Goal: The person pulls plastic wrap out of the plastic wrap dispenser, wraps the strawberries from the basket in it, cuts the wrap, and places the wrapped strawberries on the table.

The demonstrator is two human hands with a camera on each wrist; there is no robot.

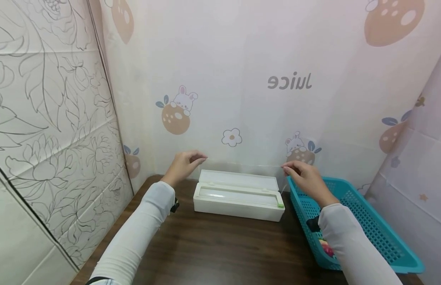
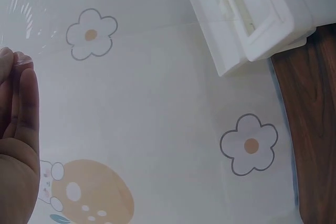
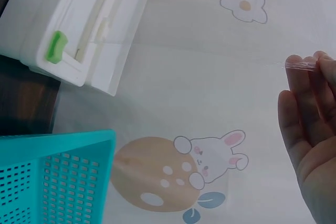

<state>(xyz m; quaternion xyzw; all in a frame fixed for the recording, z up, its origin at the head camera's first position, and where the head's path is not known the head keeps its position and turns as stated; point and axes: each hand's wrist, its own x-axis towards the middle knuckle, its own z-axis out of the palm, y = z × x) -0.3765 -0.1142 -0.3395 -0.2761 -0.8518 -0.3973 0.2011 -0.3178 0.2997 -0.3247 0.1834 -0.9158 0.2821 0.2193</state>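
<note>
A clear sheet of plastic wrap (image 1: 238, 163) stretches between the two hands, above and behind a white wrap dispenser box (image 1: 238, 211). My left hand (image 1: 181, 168) pinches one corner of the film between thumb and fingers. At the other corner, my right hand (image 1: 307, 180) does the same; the right wrist view shows the bunched film edge (image 3: 300, 66) at its fingertips. The dispenser's white lid (image 1: 238, 178) stands raised at the back. A small green slide cutter (image 3: 56, 46) sits at the right end of its slotted frame.
A teal perforated basket (image 1: 407, 259) stands to the right, under the right forearm, with small red and yellowish items (image 1: 327, 248) inside. The dark wooden table (image 1: 220, 253) meets a printed curtain (image 1: 248, 114) at the back and another patterned sheet (image 1: 63, 130) on the left.
</note>
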